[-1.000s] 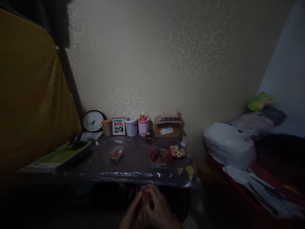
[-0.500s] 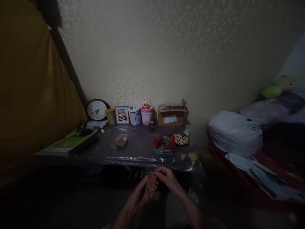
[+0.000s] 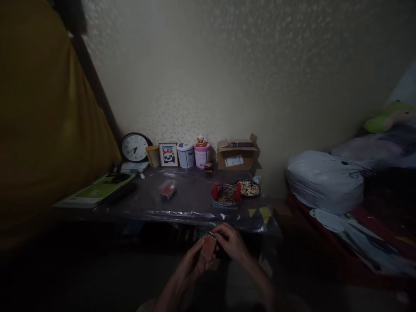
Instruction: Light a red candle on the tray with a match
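Low in front of the table's edge, my left hand [image 3: 196,259] is wrapped round a small reddish-brown matchbox [image 3: 208,248], which is tilted a little to the right. A row of pale matchsticks with dark tips [image 3: 211,235] shows at its upper end. The fingertips of my right hand [image 3: 230,240] are pinched together at that end, against the matchsticks. How many they grip is hidden. Beyond, on the table, stand a round tin [image 3: 226,202] of dark-tipped bits with two red holders in it and a round dish of pale matchsticks [image 3: 248,188].
A clear-wrapped packet [image 3: 168,190] lies on the plastic-covered table [image 3: 195,190]. Along the wall stand a clock [image 3: 134,147], a panda picture [image 3: 168,155], two tubs [image 3: 186,157] and a cardboard box [image 3: 236,159]. A white bag [image 3: 325,180] sits to the right, a yellow curtain [image 3: 48,108] hangs left.
The matchbox has tilted to the right, and the matchsticks at its upper end show more clearly. Both hands stay around it. The view has shifted slightly.
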Demonstrator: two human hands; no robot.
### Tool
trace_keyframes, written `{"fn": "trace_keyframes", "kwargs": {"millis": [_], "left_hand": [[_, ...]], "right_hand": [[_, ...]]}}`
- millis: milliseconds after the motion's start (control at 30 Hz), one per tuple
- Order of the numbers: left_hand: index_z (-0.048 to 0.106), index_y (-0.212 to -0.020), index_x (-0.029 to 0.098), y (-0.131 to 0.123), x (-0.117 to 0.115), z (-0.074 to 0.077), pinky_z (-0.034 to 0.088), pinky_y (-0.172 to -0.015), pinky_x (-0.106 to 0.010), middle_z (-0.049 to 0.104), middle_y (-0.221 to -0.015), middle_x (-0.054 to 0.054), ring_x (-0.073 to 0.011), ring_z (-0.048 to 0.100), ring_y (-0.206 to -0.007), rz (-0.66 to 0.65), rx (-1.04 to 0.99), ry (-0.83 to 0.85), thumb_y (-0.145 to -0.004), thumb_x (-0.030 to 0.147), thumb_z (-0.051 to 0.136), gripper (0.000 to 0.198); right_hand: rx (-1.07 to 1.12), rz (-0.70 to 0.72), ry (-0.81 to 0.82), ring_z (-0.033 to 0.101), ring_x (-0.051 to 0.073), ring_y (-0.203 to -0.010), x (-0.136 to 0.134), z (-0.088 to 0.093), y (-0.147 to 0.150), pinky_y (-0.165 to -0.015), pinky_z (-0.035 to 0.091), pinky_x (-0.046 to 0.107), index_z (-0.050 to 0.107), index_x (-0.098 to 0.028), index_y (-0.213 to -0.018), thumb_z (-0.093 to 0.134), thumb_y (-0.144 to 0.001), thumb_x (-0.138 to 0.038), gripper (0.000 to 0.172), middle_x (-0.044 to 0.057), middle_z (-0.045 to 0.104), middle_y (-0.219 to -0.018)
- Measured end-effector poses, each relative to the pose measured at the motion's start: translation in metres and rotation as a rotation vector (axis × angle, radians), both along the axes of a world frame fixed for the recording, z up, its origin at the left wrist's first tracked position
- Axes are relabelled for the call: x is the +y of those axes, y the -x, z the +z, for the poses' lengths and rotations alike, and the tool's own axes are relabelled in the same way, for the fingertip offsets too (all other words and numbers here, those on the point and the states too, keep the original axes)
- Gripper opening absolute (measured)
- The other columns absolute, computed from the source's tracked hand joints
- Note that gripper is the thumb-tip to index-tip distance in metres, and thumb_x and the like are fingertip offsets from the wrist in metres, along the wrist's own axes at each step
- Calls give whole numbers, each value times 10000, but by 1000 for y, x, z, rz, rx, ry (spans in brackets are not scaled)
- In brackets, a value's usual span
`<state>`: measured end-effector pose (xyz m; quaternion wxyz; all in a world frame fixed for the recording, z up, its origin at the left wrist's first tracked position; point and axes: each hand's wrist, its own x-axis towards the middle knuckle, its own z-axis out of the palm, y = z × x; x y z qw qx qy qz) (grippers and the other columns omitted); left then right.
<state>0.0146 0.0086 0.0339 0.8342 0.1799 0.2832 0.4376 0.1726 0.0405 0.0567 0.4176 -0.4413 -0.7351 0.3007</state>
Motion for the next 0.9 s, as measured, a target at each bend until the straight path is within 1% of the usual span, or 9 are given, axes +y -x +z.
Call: {"fn": "trace_keyframes", "kwargs": {"millis": [67,167,300,400,533,633,733,900], "left_hand": [[609,-972,142,0,-1,1,458,-548,-212,700,-809,-81,-126,628,-604,-1,-7,-7,-808,296,526,239],[614,-943,138,0,-1,-1,436,-512,-201,695,-788,-80,-118,613,-569,-5,-4,-17,-802,293,532,226],[607,-965,135,1,1,-8,405,-466,-187,695,-788,-85,-113,604,-539,-31,13,-31,-790,301,542,250],[606,-964,137,2,2,-12,386,-440,-185,695,-755,-81,-111,592,-504,-40,29,-43,-786,300,537,251],[613,-952,143,2,0,-8,371,-432,-182,692,-738,-72,-106,584,-494,-58,50,-26,-777,292,541,241],[619,-935,130,2,0,-7,359,-419,-183,686,-699,-65,-107,578,-487,-46,60,-42,-771,278,535,237],[617,-935,122,2,1,-11,357,-416,-183,673,-659,-52,-107,576,-481,-56,81,-52,-761,268,538,240],[611,-929,114,3,3,-20,370,-421,-187,674,-657,-53,-106,574,-472,-64,119,-67,-758,276,530,249]], "right_hand": [[-86,44,-59,577,135,-782,-3,4,-2,-713,439,234,637,-206,-807,505,-828,-224,135,8,590,-822],[-197,114,-101,572,127,-792,-5,6,-4,-725,430,228,633,-216,-831,483,-852,-207,152,4,583,-848],[-296,133,-118,565,127,-799,-5,5,-7,-725,426,227,622,-223,-851,472,-865,-204,152,0,581,-857],[-333,146,-123,561,130,-794,-5,6,-9,-725,424,229,613,-220,-839,483,-859,-210,132,-1,578,-850],[-371,162,-111,559,129,-782,-6,6,-11,-706,418,223,598,-215,-809,516,-831,-190,88,-8,573,-826],[-391,175,-97,558,130,-802,-7,6,-13,-715,414,221,595,-216,-825,519,-823,-183,83,-9,575,-839],[-419,191,-89,559,130,-819,-7,7,-14,-729,407,219,597,-220,-848,516,-821,-180,94,-10,581,-855],[-460,220,-68,559,120,-783,-9,11,-15,-695,397,208,594,-222,-821,521,-801,-158,99,-22,577,-825]]}}
